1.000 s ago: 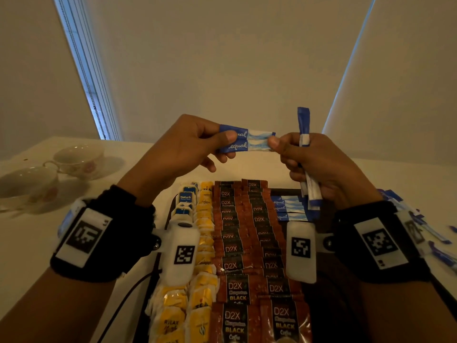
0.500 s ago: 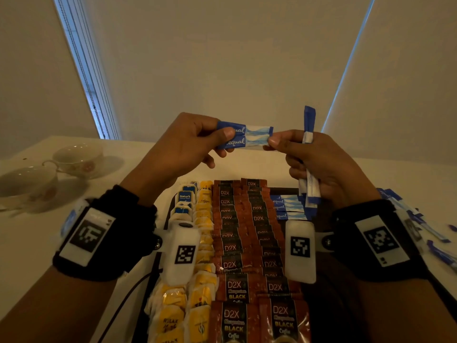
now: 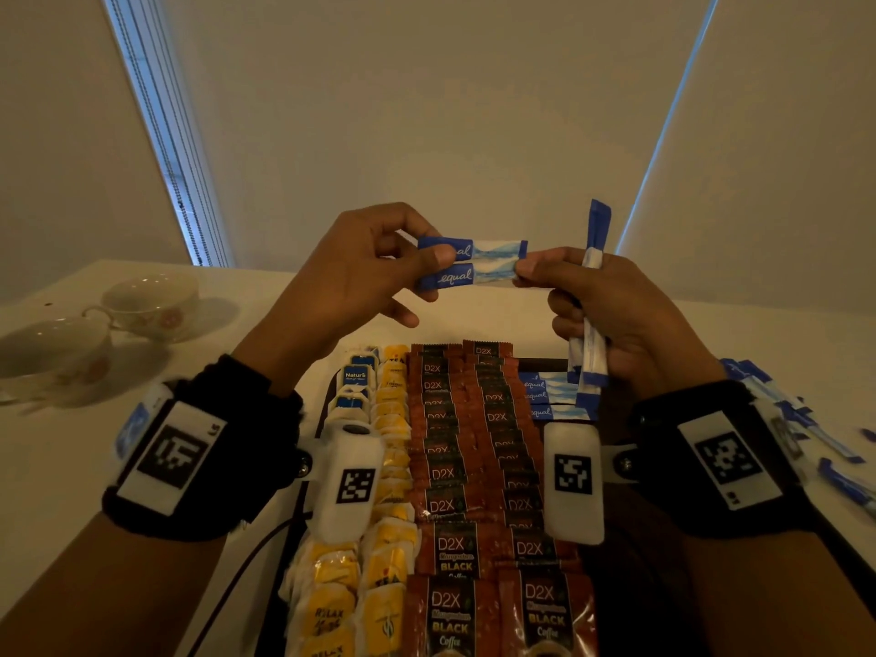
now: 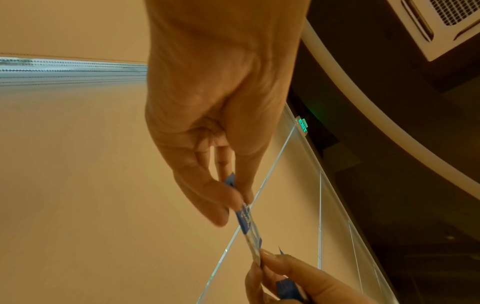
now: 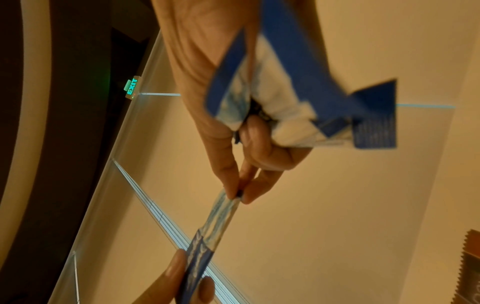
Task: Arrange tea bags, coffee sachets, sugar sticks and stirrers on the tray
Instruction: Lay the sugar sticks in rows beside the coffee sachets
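Tray point(image 3: 327, 395) mostly hidden under sachets and wrist units; loose sugar sticks point(image 3: 806, 419) blurred, cut by right edge; cups point(image 3: 95, 324) blurred.

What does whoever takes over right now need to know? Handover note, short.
Left hand: pinches one end of two Equal sugar sticks, held level above the tray.
Right hand: pinches their other end and also grips a spare bundle of sticks upright.
Done: tea bags and D2X coffee sachets lie in rows on the tray; three sugar sticks lie at its far right.
Left: lay the held sticks, then the loose sticks on the table at the right. No stirrers in view.
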Demonstrator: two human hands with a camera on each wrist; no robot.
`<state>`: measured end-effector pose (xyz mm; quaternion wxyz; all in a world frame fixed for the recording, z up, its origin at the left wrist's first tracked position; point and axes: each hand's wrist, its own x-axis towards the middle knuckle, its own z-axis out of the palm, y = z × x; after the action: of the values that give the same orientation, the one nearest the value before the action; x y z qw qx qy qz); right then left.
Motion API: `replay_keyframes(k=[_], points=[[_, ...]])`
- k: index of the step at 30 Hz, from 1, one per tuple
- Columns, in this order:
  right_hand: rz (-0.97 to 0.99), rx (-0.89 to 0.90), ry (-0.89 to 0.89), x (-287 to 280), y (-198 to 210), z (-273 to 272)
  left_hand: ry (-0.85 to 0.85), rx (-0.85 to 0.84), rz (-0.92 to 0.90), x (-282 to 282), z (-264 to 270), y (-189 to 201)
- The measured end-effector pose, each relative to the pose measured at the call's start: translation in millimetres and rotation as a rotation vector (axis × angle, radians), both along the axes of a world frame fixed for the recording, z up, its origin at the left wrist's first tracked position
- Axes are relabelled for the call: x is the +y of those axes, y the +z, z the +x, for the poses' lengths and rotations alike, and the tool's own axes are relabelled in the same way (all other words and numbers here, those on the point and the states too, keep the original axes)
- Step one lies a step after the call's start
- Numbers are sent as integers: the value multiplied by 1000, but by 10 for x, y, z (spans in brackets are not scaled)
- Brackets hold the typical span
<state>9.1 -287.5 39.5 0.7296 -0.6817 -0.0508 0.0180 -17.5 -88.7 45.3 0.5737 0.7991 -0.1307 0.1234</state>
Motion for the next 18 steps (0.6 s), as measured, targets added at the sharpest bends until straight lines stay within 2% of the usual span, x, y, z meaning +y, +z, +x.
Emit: replay_keyframes(k=[11, 18], points=[[-55, 27, -22, -139, 4, -9, 13, -39, 79, 14, -19, 32], [-379, 305, -148, -774, -91, -104, 65, -66, 66, 69, -19, 81]])
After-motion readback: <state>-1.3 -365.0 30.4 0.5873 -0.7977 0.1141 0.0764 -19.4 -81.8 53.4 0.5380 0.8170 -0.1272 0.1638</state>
